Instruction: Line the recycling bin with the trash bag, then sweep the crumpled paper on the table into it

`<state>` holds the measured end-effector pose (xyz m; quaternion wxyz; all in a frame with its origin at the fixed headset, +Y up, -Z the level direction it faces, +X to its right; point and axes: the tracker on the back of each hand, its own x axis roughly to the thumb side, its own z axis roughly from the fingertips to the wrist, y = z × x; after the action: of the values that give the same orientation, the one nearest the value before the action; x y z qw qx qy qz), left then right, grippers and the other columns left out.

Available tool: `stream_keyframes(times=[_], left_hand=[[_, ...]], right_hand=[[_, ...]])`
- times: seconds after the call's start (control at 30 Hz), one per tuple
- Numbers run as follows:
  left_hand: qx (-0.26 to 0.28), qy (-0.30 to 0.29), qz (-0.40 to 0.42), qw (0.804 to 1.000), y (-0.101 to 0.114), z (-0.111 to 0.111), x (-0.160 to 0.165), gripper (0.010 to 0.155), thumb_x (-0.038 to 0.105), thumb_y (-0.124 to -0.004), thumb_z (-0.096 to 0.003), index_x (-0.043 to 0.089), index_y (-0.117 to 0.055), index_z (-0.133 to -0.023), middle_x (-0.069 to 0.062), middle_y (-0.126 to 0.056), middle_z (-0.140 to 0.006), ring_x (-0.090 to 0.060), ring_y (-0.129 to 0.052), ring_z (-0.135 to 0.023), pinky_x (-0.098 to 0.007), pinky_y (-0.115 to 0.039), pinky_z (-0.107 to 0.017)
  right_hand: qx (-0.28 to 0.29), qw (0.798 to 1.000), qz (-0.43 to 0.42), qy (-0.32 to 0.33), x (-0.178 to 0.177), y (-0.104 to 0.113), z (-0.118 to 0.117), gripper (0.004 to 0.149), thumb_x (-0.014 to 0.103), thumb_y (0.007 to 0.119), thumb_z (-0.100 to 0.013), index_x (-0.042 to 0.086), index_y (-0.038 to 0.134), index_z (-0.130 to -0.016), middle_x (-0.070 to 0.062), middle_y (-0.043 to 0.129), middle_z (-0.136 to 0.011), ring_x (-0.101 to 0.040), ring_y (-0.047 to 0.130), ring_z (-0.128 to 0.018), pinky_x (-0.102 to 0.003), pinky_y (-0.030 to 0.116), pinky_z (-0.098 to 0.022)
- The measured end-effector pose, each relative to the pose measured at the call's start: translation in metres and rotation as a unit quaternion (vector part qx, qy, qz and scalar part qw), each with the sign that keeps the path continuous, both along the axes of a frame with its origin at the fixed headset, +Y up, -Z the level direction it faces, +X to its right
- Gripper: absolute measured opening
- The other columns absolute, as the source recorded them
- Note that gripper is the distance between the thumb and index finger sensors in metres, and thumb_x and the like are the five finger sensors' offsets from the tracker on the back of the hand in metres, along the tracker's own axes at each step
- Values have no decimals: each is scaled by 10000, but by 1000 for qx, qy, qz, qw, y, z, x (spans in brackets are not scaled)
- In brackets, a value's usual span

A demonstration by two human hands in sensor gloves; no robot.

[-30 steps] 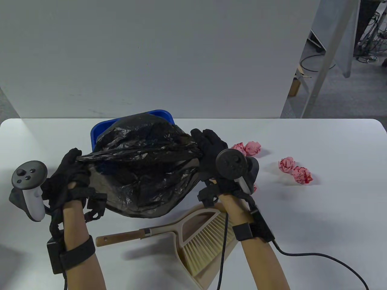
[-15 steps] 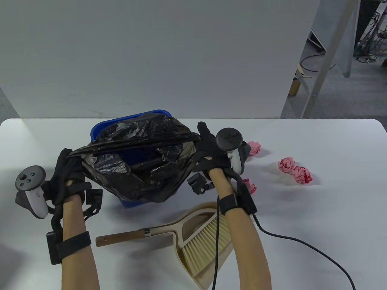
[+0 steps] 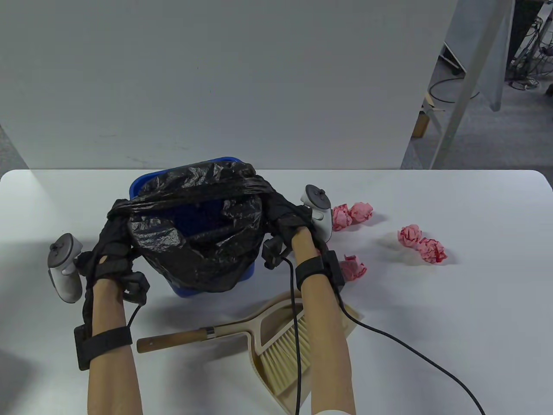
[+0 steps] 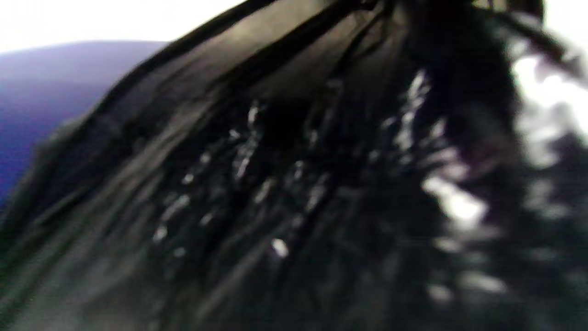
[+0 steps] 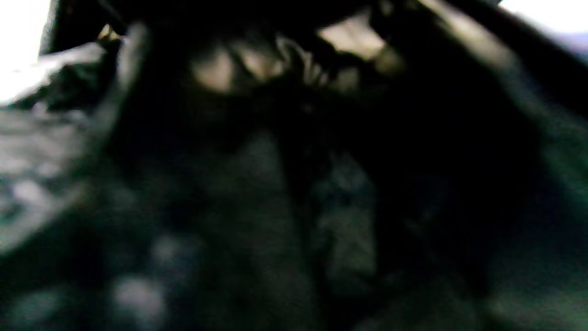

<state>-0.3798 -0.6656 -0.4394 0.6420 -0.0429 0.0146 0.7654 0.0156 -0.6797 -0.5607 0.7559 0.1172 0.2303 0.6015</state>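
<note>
A black trash bag [image 3: 203, 229] hangs open inside the blue recycling bin [image 3: 142, 183], its mouth spread over the rim. My left hand [image 3: 113, 233] grips the bag's edge at the bin's left side. At the right side my right hand [image 3: 283, 214] grips the opposite edge. Several pink crumpled paper balls [image 3: 352, 213] lie on the table right of the bin, one [image 3: 354, 267] by my right wrist. Both wrist views are blurred and filled with black plastic [image 4: 294, 184]; a strip of the blue bin [image 4: 41, 101] shows in the left wrist view.
A beige dustpan [image 3: 276, 324] with a wooden-handled brush [image 3: 173, 340] lies at the front of the white table [image 3: 475, 302], partly under my right forearm. A black cable [image 3: 410, 352] trails from my right wrist. A grey wall panel stands behind the table.
Both hands have pulled the bag's mouth down and apart over the bin. The bag, bunched above the bin before, now hangs open inside it. The paper balls have not moved.
</note>
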Motion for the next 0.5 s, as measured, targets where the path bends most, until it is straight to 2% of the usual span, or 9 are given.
stream_keyframes(times=[0.17,0.23,0.37,0.5], left_hand=[[5,-44,65,997,-8,-5,7,627,557,-488,-659,443,-243,-1224,99,-216,-1338,-414,-141,-1203,-706,-386,-796],[0,-36,68,997,-9,-5,5,629,569,-481,-657,446,-245,-1227,94,-230,-1345,-413,-160,-1210,-708,-393,-795],[-6,-35,102,994,-11,-4,4,646,595,-485,-652,434,-262,-1236,-3,-211,-1349,-472,-168,-1199,-740,-371,-774],[-33,-29,105,994,-18,-6,5,658,613,-489,-648,403,-303,-1243,-15,-218,-1346,-475,-181,-1196,-752,-379,-757]], right_hand=[[-3,999,-14,30,-6,-9,-4,604,516,504,-645,347,295,-1186,-87,273,-1296,-575,241,-1074,-797,283,-670],[-6,999,-14,31,-6,-11,-5,596,519,502,-645,343,333,-1189,-81,264,-1294,-562,249,-1077,-792,266,-673],[-18,999,-17,31,-3,-13,-7,583,531,506,-645,309,428,-1179,-101,313,-1288,-574,250,-1073,-792,271,-674],[-25,999,-23,31,-5,-16,-8,585,538,518,-643,303,412,-1169,-106,307,-1298,-585,256,-1076,-797,289,-670]])
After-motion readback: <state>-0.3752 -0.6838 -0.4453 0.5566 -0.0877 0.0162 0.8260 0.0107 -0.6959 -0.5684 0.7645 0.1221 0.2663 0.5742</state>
